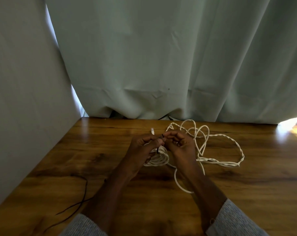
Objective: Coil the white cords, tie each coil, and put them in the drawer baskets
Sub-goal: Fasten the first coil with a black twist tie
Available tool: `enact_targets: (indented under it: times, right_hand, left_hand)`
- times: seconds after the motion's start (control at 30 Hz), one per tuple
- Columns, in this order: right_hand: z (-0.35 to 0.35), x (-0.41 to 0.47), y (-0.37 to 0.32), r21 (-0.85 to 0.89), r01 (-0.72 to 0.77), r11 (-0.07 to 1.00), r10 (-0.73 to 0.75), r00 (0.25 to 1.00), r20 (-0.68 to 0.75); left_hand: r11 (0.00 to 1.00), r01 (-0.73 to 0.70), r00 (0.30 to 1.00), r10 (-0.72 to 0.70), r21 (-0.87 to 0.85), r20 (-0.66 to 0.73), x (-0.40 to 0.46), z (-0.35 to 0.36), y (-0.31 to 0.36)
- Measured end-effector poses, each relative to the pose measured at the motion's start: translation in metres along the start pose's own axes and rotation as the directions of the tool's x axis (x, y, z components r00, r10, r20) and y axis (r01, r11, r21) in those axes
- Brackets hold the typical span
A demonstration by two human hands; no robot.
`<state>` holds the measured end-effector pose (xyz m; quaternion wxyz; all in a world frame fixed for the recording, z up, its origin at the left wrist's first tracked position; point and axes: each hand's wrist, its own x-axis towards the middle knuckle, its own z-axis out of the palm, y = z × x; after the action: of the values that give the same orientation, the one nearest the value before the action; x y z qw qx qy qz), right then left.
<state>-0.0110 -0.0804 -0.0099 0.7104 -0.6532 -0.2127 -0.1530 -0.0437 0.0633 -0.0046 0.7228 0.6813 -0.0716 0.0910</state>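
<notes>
A small coil of white cord lies on the wooden table under my hands. My left hand holds the coil and pinches one end of a thin black tie that wraps it. My right hand pinches the tie's other end near the fingertips of the left. A white plug sticks up just beyond my left fingers. To the right a second white cord, twisted in pairs, sprawls in loose loops. One strand curves under my right forearm.
A thin black cable runs across the table's near left part. A pale green curtain hangs along the far edge. A grey wall bounds the left side. Sunlight falls on the far right corner.
</notes>
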Motion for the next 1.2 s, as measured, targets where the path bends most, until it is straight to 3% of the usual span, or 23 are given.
enact_targets:
  times: [0.43,1.2]
  right_hand:
    - [-0.0028,-0.0005,0.0047,0.006,0.018,1.0,-0.019,0.999,0.043]
    - [-0.0008,-0.0034,0.0082,0.052,-0.025,0.998,0.023,0.998,0.05]
  left_hand:
    - [0.998,-0.067,0.997,0.067,0.011,0.032,0.0021,-0.0034,0.0004]
    - [0.999,0.011,0.999,-0.012,0.032,0.029,0.0007,-0.0062,-0.0012]
